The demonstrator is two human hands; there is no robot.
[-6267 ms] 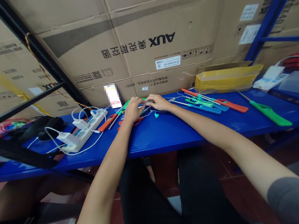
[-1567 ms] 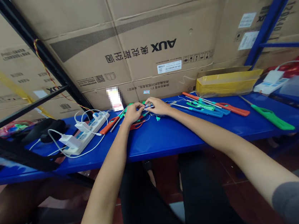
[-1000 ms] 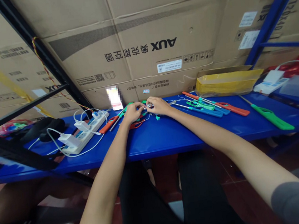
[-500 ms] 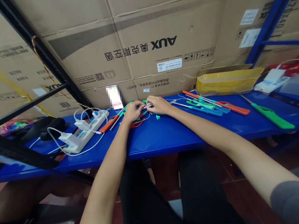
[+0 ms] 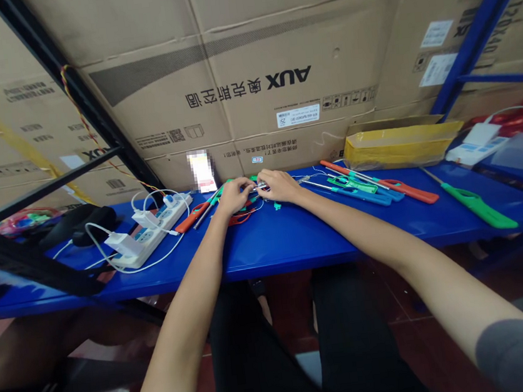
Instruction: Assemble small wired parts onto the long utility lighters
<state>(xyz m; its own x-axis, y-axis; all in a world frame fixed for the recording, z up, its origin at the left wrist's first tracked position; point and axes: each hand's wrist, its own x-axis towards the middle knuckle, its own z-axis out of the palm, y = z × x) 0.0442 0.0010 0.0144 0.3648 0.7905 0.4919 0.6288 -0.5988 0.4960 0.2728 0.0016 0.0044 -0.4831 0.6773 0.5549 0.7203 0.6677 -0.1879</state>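
Observation:
My left hand [image 5: 237, 196] and my right hand [image 5: 280, 186] meet over the blue shelf, fingertips pinched close together. Between them shows a small shiny metal piece [image 5: 261, 185], too small to name; the right fingers curl round it, and the left fingertips press at its left side. Red-orange and green plastic parts [image 5: 239, 219] lie under and beside my left hand, partly hidden by it. A small green piece [image 5: 277, 206] sits just below my right hand. To the right lie long-necked lighters: a blue one [image 5: 360, 195], an orange one [image 5: 412, 191] and a green one [image 5: 480, 206].
A white power strip [image 5: 152, 230] with plugged-in chargers and looped cables stands at left, near another orange lighter [image 5: 191, 218]. A lit phone [image 5: 202, 172] leans against the cardboard [image 5: 245, 53] behind. A yellow-taped box [image 5: 400, 144] is at back right. Shelf posts [image 5: 474, 33] flank the space.
Both hands stay in the same place, with only slight finger movement around the small metal piece. The whole view has shifted very slightly.

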